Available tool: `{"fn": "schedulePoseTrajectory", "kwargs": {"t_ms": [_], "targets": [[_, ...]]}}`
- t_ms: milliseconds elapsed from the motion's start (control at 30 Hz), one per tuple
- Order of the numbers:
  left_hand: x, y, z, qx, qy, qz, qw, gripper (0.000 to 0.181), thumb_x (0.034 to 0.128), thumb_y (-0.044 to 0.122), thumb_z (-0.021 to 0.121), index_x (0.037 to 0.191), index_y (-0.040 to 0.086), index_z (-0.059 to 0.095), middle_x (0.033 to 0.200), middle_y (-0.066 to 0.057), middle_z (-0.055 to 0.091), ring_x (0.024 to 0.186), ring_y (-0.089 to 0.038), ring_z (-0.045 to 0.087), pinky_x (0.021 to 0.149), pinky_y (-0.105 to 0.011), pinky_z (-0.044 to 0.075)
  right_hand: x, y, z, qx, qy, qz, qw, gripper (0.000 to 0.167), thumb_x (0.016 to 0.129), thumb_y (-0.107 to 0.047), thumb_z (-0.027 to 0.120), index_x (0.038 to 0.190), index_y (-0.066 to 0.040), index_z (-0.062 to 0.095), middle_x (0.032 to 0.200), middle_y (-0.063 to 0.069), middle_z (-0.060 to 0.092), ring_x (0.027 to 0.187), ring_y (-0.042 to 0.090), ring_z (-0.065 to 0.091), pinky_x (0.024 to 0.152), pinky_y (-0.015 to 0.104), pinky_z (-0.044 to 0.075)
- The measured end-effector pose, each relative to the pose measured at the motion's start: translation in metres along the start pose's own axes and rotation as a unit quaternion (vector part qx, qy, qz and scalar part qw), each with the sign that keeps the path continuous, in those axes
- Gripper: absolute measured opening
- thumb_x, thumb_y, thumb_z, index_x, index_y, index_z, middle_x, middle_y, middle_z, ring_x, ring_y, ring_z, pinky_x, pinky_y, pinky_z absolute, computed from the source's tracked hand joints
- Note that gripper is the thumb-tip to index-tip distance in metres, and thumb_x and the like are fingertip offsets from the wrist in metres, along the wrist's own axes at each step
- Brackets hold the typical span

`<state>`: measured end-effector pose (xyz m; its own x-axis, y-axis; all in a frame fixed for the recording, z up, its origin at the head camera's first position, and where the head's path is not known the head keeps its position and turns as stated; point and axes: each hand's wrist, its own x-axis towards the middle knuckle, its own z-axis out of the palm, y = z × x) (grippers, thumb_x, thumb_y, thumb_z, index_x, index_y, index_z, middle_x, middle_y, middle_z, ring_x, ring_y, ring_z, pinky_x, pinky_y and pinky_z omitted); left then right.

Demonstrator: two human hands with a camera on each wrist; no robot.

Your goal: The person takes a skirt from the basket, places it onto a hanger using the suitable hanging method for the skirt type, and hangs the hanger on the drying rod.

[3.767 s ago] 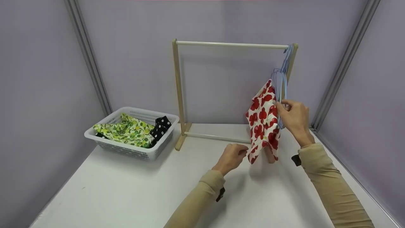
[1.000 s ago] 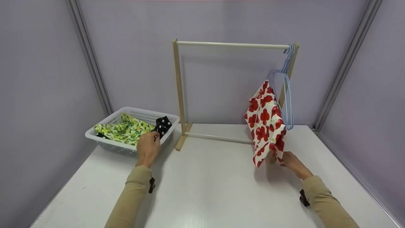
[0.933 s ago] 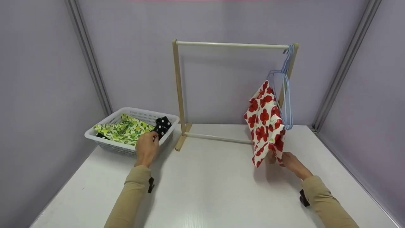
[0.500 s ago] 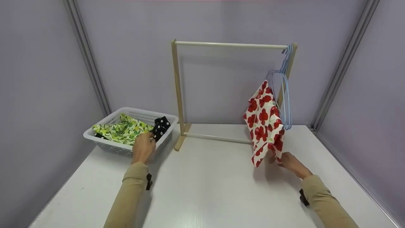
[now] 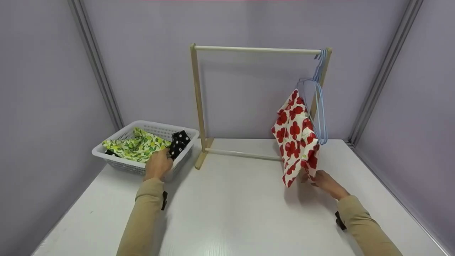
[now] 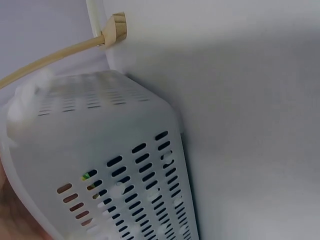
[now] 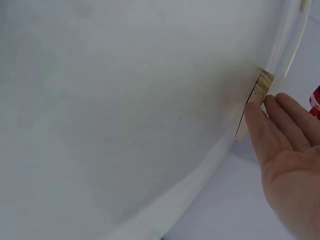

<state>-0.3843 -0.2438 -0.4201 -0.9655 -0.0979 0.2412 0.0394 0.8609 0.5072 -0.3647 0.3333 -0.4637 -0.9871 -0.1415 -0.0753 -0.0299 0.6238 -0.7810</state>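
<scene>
Above the white tabletop (image 5: 227,213), the left hand (image 5: 158,164) reaches over the basket (image 5: 122,163), its fingertips too hidden to tell any grip; the right hand (image 5: 326,183), fingers extended, is at the flowered garment (image 5: 294,137).

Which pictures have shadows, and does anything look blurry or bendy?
Head view: soft shadows on the white table, below the red-flowered cloth and beside the left sleeve; left wrist view: the basket looks hazy near one upper corner; right wrist view: the table's edge looks curved, probably lens distortion.
</scene>
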Motion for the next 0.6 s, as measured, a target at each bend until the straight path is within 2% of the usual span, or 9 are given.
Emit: {"fn": "schedulePoseTrajectory", "kwargs": {"t_ms": [167,267,433,500,600], "targets": [[0.0032,-0.0020,-0.0012,0.020,-0.009,-0.005,0.9997,0.051,0.0926,0.015,0.045,0.140,-0.003,0.048,0.121,-0.033,0.062,0.105,-0.049,0.061,0.085,-0.058,0.051,0.0005,-0.0011,-0.0005,-0.015,-0.004,-0.005,0.9999,0.057,0.105,-0.027,0.040,0.138,0.019,0.032,0.134,0.035,0.040,0.123,0.046,0.049,0.104,0.051,0.046],[0.0051,-0.0040,-0.0009,0.023,-0.004,-0.012,0.9997,0.050,0.0918,0.016,0.047,0.138,-0.002,0.049,0.117,-0.033,0.063,0.102,-0.050,0.062,0.084,-0.059,0.051,0.0022,-0.0014,-0.0004,-0.027,-0.006,-0.015,0.9995,0.056,0.105,-0.027,0.041,0.137,0.018,0.036,0.136,0.035,0.043,0.123,0.044,0.050,0.102,0.050,0.047],[0.0064,-0.0069,0.0012,0.003,0.012,-0.026,0.9996,0.051,0.0894,0.015,0.054,0.135,-0.007,0.046,0.112,-0.035,0.063,0.099,-0.051,0.062,0.083,-0.059,0.052,0.0028,-0.0020,0.0003,-0.079,0.000,-0.020,0.9967,0.065,0.099,-0.043,0.053,0.140,0.006,0.042,0.132,0.025,0.054,0.108,0.032,0.052,0.090,0.043,0.045],[0.0060,-0.0072,0.0018,-0.005,0.015,-0.035,0.9993,0.054,0.0889,0.015,0.056,0.135,-0.010,0.043,0.112,-0.036,0.061,0.099,-0.051,0.062,0.083,-0.059,0.052,0.0020,-0.0019,0.0005,-0.079,-0.001,-0.021,0.9967,0.071,0.096,-0.049,0.057,0.143,0.002,0.040,0.136,0.022,0.052,0.110,0.031,0.050,0.091,0.044,0.043],[0.0061,-0.0068,0.0032,-0.010,0.019,-0.044,0.9988,0.056,0.0886,0.014,0.056,0.136,-0.011,0.041,0.113,-0.038,0.060,0.100,-0.052,0.061,0.084,-0.059,0.052,0.0000,-0.0015,0.0007,-0.069,-0.004,-0.032,0.9971,0.067,0.096,-0.043,0.059,0.143,0.001,0.040,0.139,0.024,0.049,0.117,0.035,0.049,0.097,0.051,0.043]]}}
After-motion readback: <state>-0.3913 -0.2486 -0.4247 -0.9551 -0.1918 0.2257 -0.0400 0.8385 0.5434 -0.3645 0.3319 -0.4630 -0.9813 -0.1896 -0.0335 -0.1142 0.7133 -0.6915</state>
